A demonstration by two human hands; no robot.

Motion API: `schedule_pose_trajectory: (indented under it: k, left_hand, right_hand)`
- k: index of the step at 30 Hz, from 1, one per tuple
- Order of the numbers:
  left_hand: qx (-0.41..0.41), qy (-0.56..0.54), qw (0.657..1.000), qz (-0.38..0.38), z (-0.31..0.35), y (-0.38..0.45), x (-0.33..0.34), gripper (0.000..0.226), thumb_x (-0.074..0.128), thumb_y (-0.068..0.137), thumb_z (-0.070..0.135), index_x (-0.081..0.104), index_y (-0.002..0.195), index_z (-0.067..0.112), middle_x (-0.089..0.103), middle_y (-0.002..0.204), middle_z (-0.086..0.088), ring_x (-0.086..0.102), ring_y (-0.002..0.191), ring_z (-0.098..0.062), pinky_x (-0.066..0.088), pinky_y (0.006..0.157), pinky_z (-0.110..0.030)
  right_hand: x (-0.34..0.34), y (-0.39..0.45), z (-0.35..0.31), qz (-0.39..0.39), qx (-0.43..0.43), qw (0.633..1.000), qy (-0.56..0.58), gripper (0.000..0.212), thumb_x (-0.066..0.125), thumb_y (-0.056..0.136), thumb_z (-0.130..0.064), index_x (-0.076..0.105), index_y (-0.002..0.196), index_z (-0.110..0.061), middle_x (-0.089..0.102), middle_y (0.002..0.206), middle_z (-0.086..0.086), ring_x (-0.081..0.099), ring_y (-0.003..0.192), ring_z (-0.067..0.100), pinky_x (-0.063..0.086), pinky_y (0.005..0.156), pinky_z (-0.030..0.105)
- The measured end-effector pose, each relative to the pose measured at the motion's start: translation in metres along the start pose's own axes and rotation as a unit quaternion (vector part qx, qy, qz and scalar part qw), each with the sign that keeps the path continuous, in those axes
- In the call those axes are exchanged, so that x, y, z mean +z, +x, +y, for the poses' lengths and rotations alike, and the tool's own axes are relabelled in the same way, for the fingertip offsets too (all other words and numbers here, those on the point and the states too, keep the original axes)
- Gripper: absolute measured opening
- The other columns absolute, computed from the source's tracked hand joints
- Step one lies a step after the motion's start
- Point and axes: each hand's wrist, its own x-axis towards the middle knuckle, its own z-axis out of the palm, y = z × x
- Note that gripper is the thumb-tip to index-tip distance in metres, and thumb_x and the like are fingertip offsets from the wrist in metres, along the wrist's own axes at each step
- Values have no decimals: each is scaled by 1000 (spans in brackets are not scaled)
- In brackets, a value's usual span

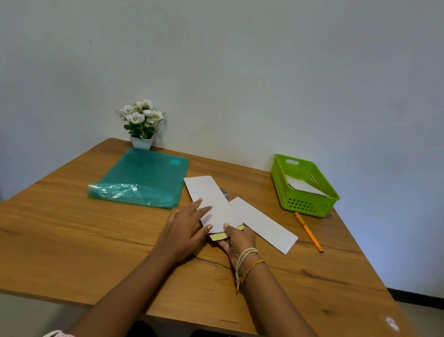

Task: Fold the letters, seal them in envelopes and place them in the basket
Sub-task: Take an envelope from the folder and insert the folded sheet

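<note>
A long white envelope (208, 194) lies at an angle on the middle of the table, its near end showing a yellow adhesive strip (218, 237). My left hand (184, 229) presses flat on the envelope's near half with straight fingers. My right hand (236, 240) grips the flap end, thumb on top beside the yellow strip. A second white envelope (267, 225) lies partly under the first, to the right. The green plastic basket (330, 200) stands at the back right with white envelopes (304, 186) inside.
A teal plastic document folder (143, 178) lies at the back left. A small pot of white flowers (142, 125) stands against the wall behind it. An orange pen (308, 231) lies in front of the basket. A small dark object (224, 191) peeks out behind the envelopes.
</note>
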Motion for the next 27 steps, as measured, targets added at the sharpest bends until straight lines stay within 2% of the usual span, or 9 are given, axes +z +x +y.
schedule_pose_trajectory:
  k: [4, 9, 13, 16, 20, 23, 27]
  left_hand:
    - [-7, -10, 999, -46, 1, 0, -1, 53, 43, 93, 58, 41, 142, 38, 29, 156, 11, 33, 140, -10, 25, 114, -45]
    - [-15, -4, 998, -53, 3, -1, -5, 53, 52, 90, 55, 48, 139, 36, 42, 149, 9, 42, 134, -11, 36, 108, -39]
    - [10, 18, 999, -37, 6, -1, -5, 51, 59, 89, 49, 54, 135, 31, 49, 144, 7, 49, 128, -11, 42, 101, -34]
    - [23, 19, 999, -18, 7, -2, -5, 45, 61, 89, 44, 60, 130, 26, 59, 134, 6, 58, 114, -12, 48, 91, -29]
    - [30, 29, 999, 12, 9, -2, -4, 31, 60, 90, 39, 69, 117, 25, 71, 113, 6, 63, 94, -8, 54, 77, -26]
    - [23, 39, 998, 32, 10, -2, -3, 26, 60, 91, 38, 73, 110, 25, 74, 101, 7, 63, 83, -6, 53, 69, -24]
    - [14, 41, 998, 50, 8, -2, -3, 25, 60, 92, 38, 74, 108, 25, 74, 96, 6, 63, 78, -6, 53, 64, -25]
  right_hand:
    - [1, -3, -3, -57, 48, 997, 3, 45, 51, 90, 10, 46, 134, 1, 57, 128, 21, 59, 109, 39, 56, 79, 48]
    - [-9, -1, -2, -105, 69, 990, 66, 53, 29, 88, 22, 37, 138, 4, 49, 135, 27, 49, 121, 45, 46, 97, 54]
    - [-8, -7, -7, -105, 70, 990, 58, 57, 22, 88, 23, 33, 141, 3, 45, 139, 27, 46, 125, 45, 44, 95, 53]
    - [-6, -7, -5, -93, 62, 993, 25, 59, 25, 86, 23, 33, 141, 4, 47, 137, 25, 49, 122, 44, 50, 88, 50]
    - [-1, -7, -5, -79, 54, 995, -8, 52, 33, 89, 18, 38, 139, 4, 56, 128, 20, 60, 107, 38, 53, 87, 49]
    - [5, -7, -5, -61, 45, 997, -30, 45, 36, 90, 17, 44, 132, 3, 59, 121, 21, 62, 96, 34, 55, 77, 45]
    - [11, -8, -5, -47, 48, 997, -47, 50, 40, 82, 22, 49, 128, 4, 59, 123, 20, 60, 104, 36, 58, 66, 41]
